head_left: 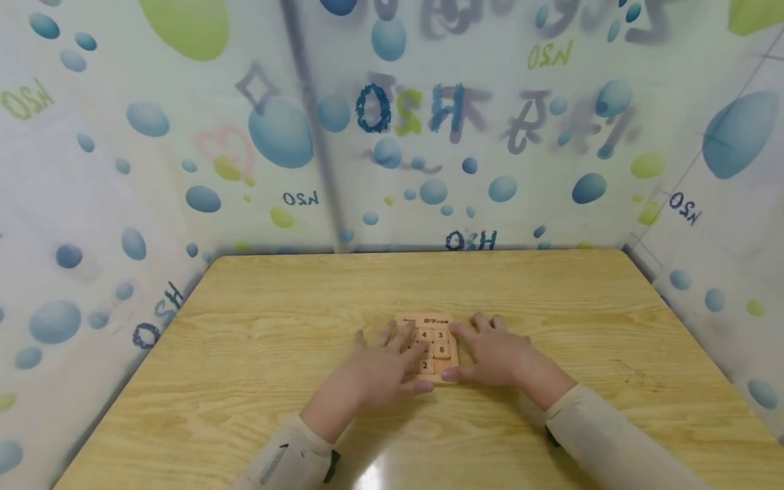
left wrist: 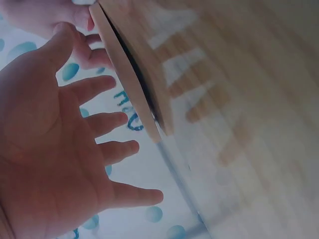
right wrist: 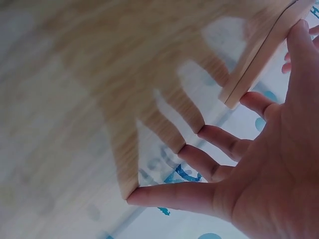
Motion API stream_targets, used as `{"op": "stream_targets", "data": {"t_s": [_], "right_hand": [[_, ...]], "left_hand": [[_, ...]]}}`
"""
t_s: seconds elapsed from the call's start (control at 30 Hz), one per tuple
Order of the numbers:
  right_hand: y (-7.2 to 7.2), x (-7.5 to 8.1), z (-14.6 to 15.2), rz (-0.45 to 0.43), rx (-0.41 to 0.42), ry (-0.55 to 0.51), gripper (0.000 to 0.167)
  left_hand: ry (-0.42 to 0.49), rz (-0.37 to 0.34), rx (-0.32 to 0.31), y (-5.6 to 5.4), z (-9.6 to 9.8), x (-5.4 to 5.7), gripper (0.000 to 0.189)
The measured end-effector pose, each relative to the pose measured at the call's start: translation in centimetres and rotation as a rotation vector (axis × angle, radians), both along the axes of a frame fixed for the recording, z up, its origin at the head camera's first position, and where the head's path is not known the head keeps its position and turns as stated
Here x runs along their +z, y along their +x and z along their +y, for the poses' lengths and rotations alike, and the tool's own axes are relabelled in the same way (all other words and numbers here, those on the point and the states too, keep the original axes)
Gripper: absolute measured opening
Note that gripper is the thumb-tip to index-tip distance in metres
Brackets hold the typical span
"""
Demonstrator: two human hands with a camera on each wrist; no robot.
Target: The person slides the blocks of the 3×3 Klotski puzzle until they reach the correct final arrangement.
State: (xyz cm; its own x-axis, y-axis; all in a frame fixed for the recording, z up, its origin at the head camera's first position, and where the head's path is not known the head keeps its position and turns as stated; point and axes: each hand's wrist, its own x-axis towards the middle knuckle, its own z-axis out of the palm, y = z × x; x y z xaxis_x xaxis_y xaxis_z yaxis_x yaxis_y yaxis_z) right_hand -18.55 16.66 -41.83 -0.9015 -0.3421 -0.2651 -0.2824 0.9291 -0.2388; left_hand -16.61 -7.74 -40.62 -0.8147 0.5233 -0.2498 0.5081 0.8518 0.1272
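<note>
A wooden number sliding puzzle [head_left: 449,374] lies flat on the table, with tiles such as 4, 3, 8 and 2 showing and a vacant slot at its lower right. My left hand [head_left: 380,371] spreads over the puzzle's left side, hiding several tiles, its thumb by the near edge. In the left wrist view, that hand's straight fingers [left wrist: 92,92] reach toward the board [left wrist: 129,82]. My right hand [head_left: 499,354] is at the board's right side, thumb by the near corner and index finger by the upper edge. Its other fingers [right wrist: 169,194] rest spread on the tabletop.
The wood-grain table [head_left: 275,292] has a glossy surface that reflects the hands. Behind and beside it stand wall panels [head_left: 429,204] printed with blue and green drops and H2O lettering, mirrored in places. Light sleeves [head_left: 612,435] cover both forearms.
</note>
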Motion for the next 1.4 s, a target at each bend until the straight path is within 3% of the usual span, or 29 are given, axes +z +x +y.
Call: {"op": "stream_targets", "data": {"t_s": [0.27, 0.5, 0.73, 0.93, 1.4], "right_hand": [[-0.1, 0.1, 0.1, -0.017, -0.006, 0.000, 0.100], [-0.2, -0.2, 0.1, -0.023, -0.012, 0.016, 0.101], [-0.3, 0.0, 0.0, -0.004, -0.014, 0.031, 0.100], [-0.3, 0.2, -0.1, 0.013, 0.002, 0.046, 0.100], [0.6, -0.6, 0.7, 0.052, 0.022, -0.006, 0.105]], "left_hand": [[-0.047, -0.007, -0.057, 0.0, 2.2, -0.1, 0.082], [-0.071, -0.045, -0.058, 0.2, 2.7, 0.0, 0.084], [-0.120, 0.023, -0.090, 1.7, 2.8, 0.3, 0.088], [-0.127, 0.031, -0.085, 3.1, 2.6, 0.6, 0.093], [-0.099, -0.073, -0.092, 2.6, 2.6, 1.2, 0.085]]}}
